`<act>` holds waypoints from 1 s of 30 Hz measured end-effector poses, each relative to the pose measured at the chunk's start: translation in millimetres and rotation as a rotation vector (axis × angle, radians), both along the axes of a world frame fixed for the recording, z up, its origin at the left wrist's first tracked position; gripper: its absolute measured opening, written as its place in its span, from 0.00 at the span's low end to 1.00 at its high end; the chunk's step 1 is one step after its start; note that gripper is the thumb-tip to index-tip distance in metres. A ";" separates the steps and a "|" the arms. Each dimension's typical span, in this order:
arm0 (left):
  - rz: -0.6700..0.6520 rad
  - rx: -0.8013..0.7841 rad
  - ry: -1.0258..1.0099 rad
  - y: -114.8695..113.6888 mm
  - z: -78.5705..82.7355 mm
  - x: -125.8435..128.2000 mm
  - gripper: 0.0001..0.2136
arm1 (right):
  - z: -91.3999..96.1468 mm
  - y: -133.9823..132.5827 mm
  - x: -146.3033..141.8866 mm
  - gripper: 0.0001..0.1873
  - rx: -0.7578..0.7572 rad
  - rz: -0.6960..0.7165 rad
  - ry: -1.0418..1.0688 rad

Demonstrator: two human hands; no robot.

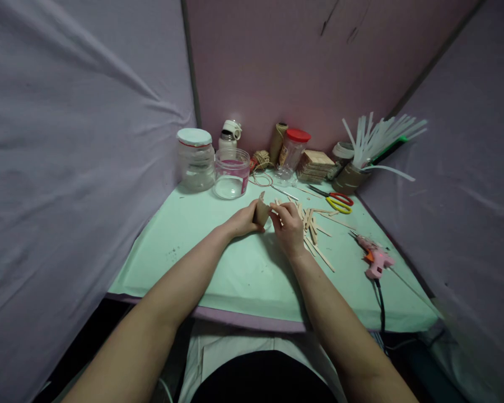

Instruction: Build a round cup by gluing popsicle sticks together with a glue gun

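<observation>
Over the middle of the table, my left hand [244, 220] is wrapped round a small brown cardboard piece [261, 213]. A thin pale tip sticks up from the top of this piece. My right hand [289, 223] is closed in a pinch at its right edge; what lies between those fingertips is too small to make out. Just right of my right hand, a loose pile of wooden craft sticks [311, 224] is scattered on the table.
A pink glue gun [376, 260] lies at right, its cord running over the front edge. Scissors [338, 201] lie behind it. Along the back stand a lidded jar [195, 162], an open clear tub [231, 179], a red-lidded jar [293, 154] and glue sticks [378, 140] in a holder.
</observation>
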State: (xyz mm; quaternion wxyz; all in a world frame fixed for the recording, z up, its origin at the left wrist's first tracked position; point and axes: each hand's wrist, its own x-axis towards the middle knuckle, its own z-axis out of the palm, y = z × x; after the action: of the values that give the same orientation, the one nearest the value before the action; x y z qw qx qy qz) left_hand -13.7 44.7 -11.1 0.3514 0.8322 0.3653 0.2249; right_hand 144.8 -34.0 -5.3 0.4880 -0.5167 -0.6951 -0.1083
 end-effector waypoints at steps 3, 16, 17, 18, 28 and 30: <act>0.005 -0.008 0.009 0.6 -2.4 -0.1 0.39 | -1.3 -1.4 1.6 0.13 -0.016 0.020 0.017; 0.009 0.112 0.019 -0.8 1.6 -4.9 0.35 | -17.3 2.0 17.3 0.35 -0.230 0.015 0.522; 0.013 0.119 0.020 -0.8 2.3 -5.4 0.34 | -20.3 4.1 18.6 0.36 -0.290 0.045 0.528; 0.014 0.124 0.017 -0.9 2.7 -5.6 0.32 | -23.1 6.1 19.3 0.36 -0.345 0.082 0.520; -0.019 0.027 -0.113 -6.5 7.3 -6.4 0.30 | -28.6 4.4 14.7 0.35 -0.507 0.247 0.580; -0.014 -0.017 -0.143 -10.3 10.8 -7.2 0.30 | -23.8 1.8 13.9 0.37 -0.523 0.219 0.636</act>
State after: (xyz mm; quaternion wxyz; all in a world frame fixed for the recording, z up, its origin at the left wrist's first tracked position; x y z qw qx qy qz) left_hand -20.9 34.4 -0.3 0.3854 0.8134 0.3354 0.2782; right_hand 158.7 -32.2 -29.1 0.5394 -0.5537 -0.5648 0.2889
